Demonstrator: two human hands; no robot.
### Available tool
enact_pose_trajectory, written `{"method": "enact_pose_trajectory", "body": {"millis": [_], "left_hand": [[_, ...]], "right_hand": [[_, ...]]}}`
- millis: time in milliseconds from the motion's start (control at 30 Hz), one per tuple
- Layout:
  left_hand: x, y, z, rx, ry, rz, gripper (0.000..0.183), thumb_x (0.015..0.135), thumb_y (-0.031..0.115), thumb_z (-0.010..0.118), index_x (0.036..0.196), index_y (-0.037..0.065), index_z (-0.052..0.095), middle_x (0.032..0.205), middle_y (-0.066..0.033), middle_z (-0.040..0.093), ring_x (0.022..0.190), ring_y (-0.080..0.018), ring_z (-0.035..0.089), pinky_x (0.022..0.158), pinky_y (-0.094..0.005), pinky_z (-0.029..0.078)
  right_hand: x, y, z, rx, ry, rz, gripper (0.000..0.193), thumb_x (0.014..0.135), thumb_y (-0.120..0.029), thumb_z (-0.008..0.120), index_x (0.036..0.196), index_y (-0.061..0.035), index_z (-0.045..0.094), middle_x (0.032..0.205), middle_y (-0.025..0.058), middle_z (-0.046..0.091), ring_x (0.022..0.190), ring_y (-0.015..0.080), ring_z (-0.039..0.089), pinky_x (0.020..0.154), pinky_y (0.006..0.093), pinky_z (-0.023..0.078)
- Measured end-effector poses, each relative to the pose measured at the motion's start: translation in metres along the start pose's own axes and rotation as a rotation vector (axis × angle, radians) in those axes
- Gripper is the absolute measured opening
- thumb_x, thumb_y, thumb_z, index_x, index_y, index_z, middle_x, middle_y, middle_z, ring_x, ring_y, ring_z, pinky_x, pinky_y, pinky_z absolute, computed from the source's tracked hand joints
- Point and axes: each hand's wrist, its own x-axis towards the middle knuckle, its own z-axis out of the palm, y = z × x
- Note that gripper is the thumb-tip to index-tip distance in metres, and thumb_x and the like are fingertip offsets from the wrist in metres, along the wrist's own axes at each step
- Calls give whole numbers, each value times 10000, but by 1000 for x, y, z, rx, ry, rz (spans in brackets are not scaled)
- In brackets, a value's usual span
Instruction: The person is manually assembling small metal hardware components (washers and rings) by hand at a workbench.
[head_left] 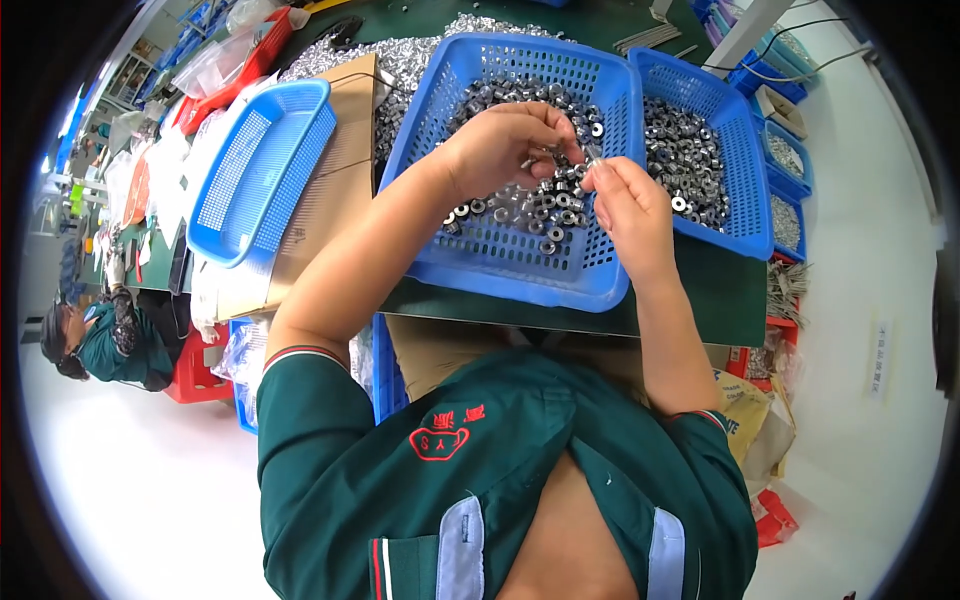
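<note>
Lying left on the worktop (pixel 722 300): a long blue tray-like basket (pixel 297 175), overlapping brown cardboard (pixel 345 140).
Big blue basket (pixel 520 288): near the worktop's front edge, strewn with metal fittings (pixel 550 212); the left forearm (pixel 370 250) and wrist hide those beneath them.
Fittings: short, round, silver to dark grey, several turned to show a pale ring with a hole at the centre.
Left hand (pixel 505 145): fingers curled above the basket, thumb and forefinger drawn in; whether they grip anything, I cannot tell.
Small piece (pixel 591 158): pale and shiny, its shape too small to make out, partly covered by fingers; at the right fingertips, just beside the left ones, above the fittings.
Right hand (pixel 635 208): closed in a pinch on that piece.
Second blue basket (pixel 752 195): beside the big one, toward the worktop's right edge, holding similar fittings (pixel 685 160); its left wall is largely hidden.
</note>
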Motion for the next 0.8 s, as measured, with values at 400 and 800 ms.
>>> {"method": "enact_pose_trajectory", "body": {"millis": [400,800], "left_hand": [[17,-64,-7,1762,-173,212,213,720,109,607,922,158,653,829,-80,669,806,-300,652,661,-440,498],[25,-51,-9,1387,-31,276,191,844,230,611,903,49,620,885,-119,663,758,-294,643,686,-386,498]], "right_hand": [[-4,6,-4,-74,48,-121,204,931,-177,566,844,-2,623,587,-8,523,550,42,458,506,220,371],[-3,6,-1,-83,57,-192,194,957,-151,531,840,-6,586,592,-64,414,522,12,350,467,185,270]]}}
